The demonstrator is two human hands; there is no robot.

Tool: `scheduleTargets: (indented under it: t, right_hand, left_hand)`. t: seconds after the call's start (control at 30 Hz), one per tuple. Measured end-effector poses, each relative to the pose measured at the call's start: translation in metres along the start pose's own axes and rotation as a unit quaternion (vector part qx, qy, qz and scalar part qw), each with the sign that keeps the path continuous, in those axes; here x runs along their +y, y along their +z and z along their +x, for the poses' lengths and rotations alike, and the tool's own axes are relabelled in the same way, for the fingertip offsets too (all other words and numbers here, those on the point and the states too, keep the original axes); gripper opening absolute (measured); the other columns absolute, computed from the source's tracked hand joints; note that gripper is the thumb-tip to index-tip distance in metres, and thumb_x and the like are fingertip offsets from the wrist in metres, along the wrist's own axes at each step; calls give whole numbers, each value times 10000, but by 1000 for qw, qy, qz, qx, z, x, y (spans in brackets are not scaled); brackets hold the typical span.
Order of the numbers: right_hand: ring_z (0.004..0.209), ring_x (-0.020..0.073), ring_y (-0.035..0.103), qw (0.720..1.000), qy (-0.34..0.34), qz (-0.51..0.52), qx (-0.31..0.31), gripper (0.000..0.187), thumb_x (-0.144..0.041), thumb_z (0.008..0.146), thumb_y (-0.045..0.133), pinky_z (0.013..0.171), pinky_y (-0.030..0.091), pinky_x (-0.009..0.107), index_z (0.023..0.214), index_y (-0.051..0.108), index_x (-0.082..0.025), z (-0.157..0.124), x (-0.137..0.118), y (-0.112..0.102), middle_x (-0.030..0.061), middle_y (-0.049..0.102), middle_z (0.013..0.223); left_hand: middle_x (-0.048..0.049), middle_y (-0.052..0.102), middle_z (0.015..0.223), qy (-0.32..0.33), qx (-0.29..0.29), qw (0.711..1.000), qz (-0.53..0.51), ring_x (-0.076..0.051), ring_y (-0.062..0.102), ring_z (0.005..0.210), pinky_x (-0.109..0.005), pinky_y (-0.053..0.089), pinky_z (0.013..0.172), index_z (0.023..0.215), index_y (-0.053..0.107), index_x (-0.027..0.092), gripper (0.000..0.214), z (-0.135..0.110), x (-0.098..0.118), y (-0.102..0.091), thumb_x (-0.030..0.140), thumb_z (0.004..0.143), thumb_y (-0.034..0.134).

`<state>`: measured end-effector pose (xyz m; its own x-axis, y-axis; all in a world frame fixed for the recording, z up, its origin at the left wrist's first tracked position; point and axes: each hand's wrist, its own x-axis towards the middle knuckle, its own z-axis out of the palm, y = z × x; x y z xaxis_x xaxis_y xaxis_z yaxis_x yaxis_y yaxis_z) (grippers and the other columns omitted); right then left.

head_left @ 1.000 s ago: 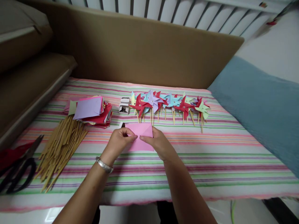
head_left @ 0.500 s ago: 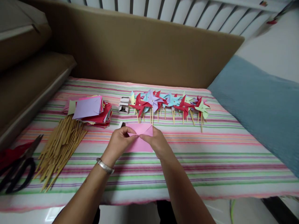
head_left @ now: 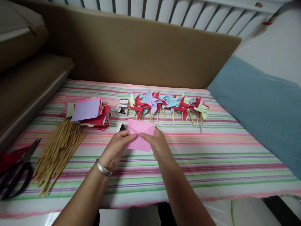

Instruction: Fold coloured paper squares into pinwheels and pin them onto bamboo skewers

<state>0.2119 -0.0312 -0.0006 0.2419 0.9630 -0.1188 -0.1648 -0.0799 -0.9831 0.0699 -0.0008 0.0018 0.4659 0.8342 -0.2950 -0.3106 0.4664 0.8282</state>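
A pink paper square [head_left: 138,145] with slits running in from its corners is held between both hands, just above the striped cloth. My left hand [head_left: 117,145], with a silver bracelet at the wrist, pinches its left side, thumb on top. Gripping the right side is my right hand [head_left: 160,145], its thumb also lying on the paper near the middle. The fingers under the paper are hidden. Behind my left hand a small box [head_left: 121,127] is partly covered. Farther back lies a row of finished paper pinwheels [head_left: 151,102] on sticks.
At the left are a stack of coloured paper [head_left: 86,110], a heap of thin wooden sticks [head_left: 58,150] and black-handled scissors [head_left: 17,175]. A small open box [head_left: 123,107] holds tiny dark pieces. A brown board [head_left: 141,53] stands along the back; a blue cushion [head_left: 254,106] is at the right.
The pink paper has been tilted and lifted slightly, its top edge now angled. My left thumb and fingers have shifted to the left edge of the sheet. The view has moved a little.
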Motion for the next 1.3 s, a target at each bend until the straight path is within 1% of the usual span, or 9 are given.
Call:
scheduleTargets:
  t: [0.17, 0.27, 0.37, 0.47, 0.57, 0.7, 0.87, 1.1, 1.3]
  right_hand:
    - [842, 221, 628, 999, 1, -42, -22, 362, -293, 650, 699, 728, 492, 338, 985, 610, -188, 1, 2, 1, 47, 688, 942]
    - [864, 215, 624, 999, -11, -29, -24, 426, -268, 673, 672, 743, 492, 341, 1081, 566, -211, 2, 0, 1, 43, 679, 973]
    - [953, 207, 601, 995, -70, -51, 48, 473, -253, 708, 640, 817, 474, 359, 1162, 511, -257, -1, -5, 3, 46, 643, 1069]
    - [1157, 213, 487, 964, -169, -160, 130, 242, -256, 741, 619, 978, 371, 393, 983, 607, -262, -6, -10, 7, 50, 561, 1216]
    - [1255, 221, 379, 934, -216, -259, 120, 95, -263, 752, 617, 1063, 256, 413, 837, 659, -259, -10, -9, 13, 47, 481, 1312]
    - [1297, 240, 314, 925, -197, -309, 100, 106, -252, 735, 632, 1074, 231, 426, 832, 674, -247, -9, -2, 17, 57, 424, 1369]
    - [1273, 249, 352, 929, -185, -302, 109, 64, -282, 736, 635, 1058, 257, 433, 752, 668, -229, -6, 1, 16, 75, 491, 1292]
    - [1135, 236, 486, 923, -210, -307, 96, 52, -243, 733, 627, 990, 344, 402, 693, 651, -221, -5, 2, 17, 75, 600, 1041]
    - [1156, 250, 476, 924, -196, -315, 90, 50, -241, 731, 624, 966, 361, 403, 695, 650, -217, -5, 4, 18, 85, 582, 1097]
  left_hand:
    - [-30, 717, 698, 11, 24, 1000, -16, -115, 609, 607, -231, 449, 633, 750, 720, 140, 184, 1, -2, 0, 235, 603, 774]
    - [-30, 716, 695, 18, 52, 998, -35, -116, 613, 603, -232, 454, 629, 775, 715, 131, 213, 3, -2, 0, 218, 591, 777]
    - [-41, 724, 731, 27, 84, 993, -76, -135, 638, 640, -253, 476, 671, 832, 704, 127, 267, 4, -1, 0, 211, 589, 775]
    - [-27, 721, 708, 42, 117, 986, -110, -130, 643, 642, -247, 480, 684, 801, 696, 137, 234, 6, -2, 0, 201, 588, 772]
    - [-12, 721, 713, 55, 121, 983, -130, -113, 639, 646, -227, 472, 685, 770, 692, 152, 192, 7, -6, 2, 191, 597, 764]
    - [-7, 722, 739, 66, 111, 981, -146, -106, 635, 676, -216, 463, 700, 782, 693, 156, 190, 8, -14, 9, 178, 605, 759]
    - [-4, 717, 714, 66, 97, 979, -164, -99, 627, 664, -203, 457, 688, 766, 696, 148, 195, 5, -16, 17, 180, 588, 770]
    - [11, 668, 583, 37, 148, 967, -202, -82, 583, 553, -188, 430, 575, 656, 678, 125, 139, 7, -15, 15, 191, 571, 766]
    - [20, 648, 554, 12, 161, 962, -221, -86, 563, 512, -200, 427, 542, 620, 643, 131, 124, 12, -19, 8, 152, 562, 751]
